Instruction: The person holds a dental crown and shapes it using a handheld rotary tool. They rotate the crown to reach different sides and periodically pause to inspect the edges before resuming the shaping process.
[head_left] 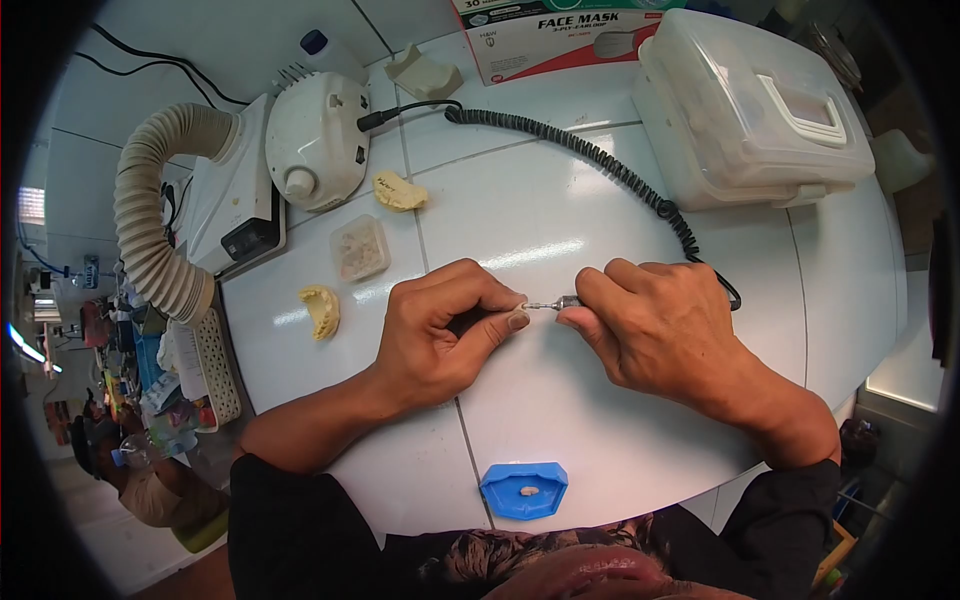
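Note:
My left hand (440, 325) is closed, pinching a small whitish piece (522, 305) between thumb and forefinger; the fingertips cover most of it. My right hand (660, 325) is wrapped around a rotary handpiece (569, 301), and its thin metal bur (541, 305) points left, reaching the piece or very near it. From beneath the right hand a coiled black cord (600, 155) runs back to a white control unit (318, 140). Near my body lies a blue tray (497, 490) with a small pale tooth-like piece (529, 491) in it.
Two yellowish dental casts (400, 191) (321, 312) and a small clear box (360, 248) lie left. A white machine with a ribbed hose (140, 190) stands behind. At the back are a face mask box (560, 40) and a translucent case (750, 120). Another person (150, 480) sits far left.

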